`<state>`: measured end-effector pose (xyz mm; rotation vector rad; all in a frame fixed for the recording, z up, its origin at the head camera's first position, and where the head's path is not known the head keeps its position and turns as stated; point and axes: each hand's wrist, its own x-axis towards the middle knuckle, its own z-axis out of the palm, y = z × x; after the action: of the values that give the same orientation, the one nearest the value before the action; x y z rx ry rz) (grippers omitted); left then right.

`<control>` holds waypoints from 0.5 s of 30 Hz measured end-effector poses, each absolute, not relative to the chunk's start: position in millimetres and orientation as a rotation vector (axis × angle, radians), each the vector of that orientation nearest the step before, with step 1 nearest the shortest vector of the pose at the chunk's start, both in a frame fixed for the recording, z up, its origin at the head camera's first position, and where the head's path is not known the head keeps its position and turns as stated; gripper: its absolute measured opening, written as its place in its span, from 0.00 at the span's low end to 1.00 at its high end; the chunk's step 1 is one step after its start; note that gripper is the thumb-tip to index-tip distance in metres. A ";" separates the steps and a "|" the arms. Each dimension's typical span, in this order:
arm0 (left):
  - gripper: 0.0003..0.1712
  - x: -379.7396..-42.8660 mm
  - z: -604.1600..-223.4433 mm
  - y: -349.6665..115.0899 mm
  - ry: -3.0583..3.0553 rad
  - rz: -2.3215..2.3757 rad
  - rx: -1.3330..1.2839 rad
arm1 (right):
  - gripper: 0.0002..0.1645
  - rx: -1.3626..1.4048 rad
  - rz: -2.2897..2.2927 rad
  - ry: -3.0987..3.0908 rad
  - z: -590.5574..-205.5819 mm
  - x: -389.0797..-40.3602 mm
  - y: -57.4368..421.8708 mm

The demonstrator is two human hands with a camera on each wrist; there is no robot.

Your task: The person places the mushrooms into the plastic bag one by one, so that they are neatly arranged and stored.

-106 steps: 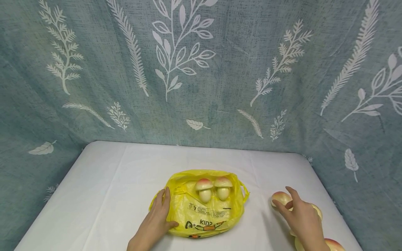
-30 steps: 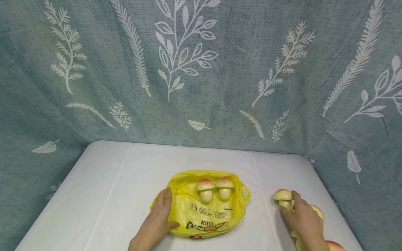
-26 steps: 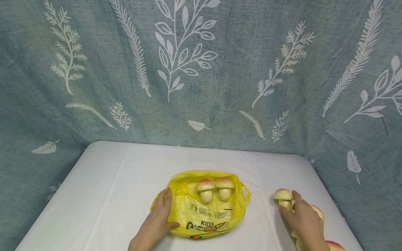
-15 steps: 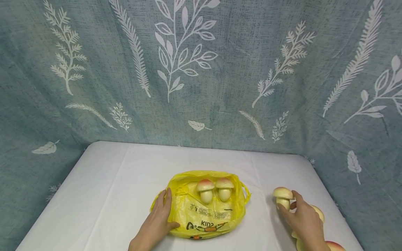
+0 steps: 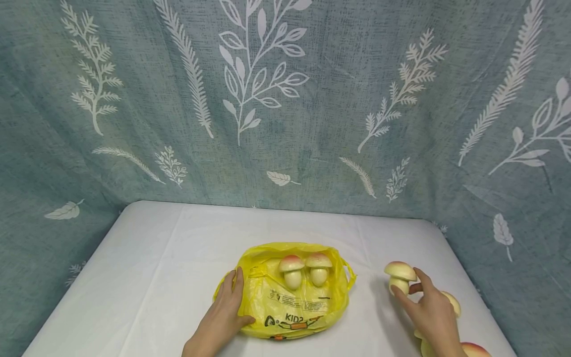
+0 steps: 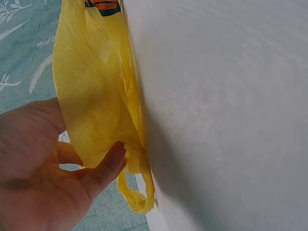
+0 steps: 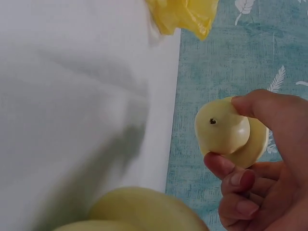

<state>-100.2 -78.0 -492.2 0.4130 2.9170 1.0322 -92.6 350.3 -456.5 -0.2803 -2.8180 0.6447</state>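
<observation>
In the head view, my left hand [image 5: 223,307] grips the left side of a yellow plastic bag [image 5: 294,302] that lies with its mouth spread. The left wrist view shows the thin bag wall [image 6: 89,91] between thumb and fingers. Two model mushrooms [image 5: 292,271] with reddish caps lie side by side inside the bag. On the right, my right hand [image 5: 426,307] pinches another mushroom [image 5: 400,271] by its stem, cap upward, in the head view. The right wrist view shows that mushroom's pale stem [image 7: 221,127] end-on, with a small dark hole in its base.
More mushrooms [image 5: 474,349] lie at the table's right front, partly hidden under my right forearm. A white cloth [image 5: 147,277] covers the table. Behind it hangs a grey-green curtain [image 5: 312,173] with white leaf prints. A bag handle loop [image 5: 350,275] sticks out to the right.
My right hand has taken hold of the mushroom, which has risen and moved slightly left and away from the others. My left hand and the bag stay in place.
</observation>
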 end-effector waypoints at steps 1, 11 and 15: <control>0.64 -100.2 -492.2 -78.0 2.916 1.033 0.414 | 0.48 -0.271 0.651 -2.809 -456.0 -92.1 348.9; 0.64 -100.4 -492.3 -78.0 2.905 1.036 0.412 | 0.46 -0.264 0.673 -2.762 -445.9 -91.0 328.2; 0.64 -99.7 -492.6 -77.8 2.920 1.035 0.422 | 0.46 -0.262 0.684 -2.758 -440.5 -90.9 319.2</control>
<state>-99.7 -77.8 -492.6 0.4218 2.9201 1.0350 -90.9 319.2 -440.5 -0.2619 -2.7578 0.6836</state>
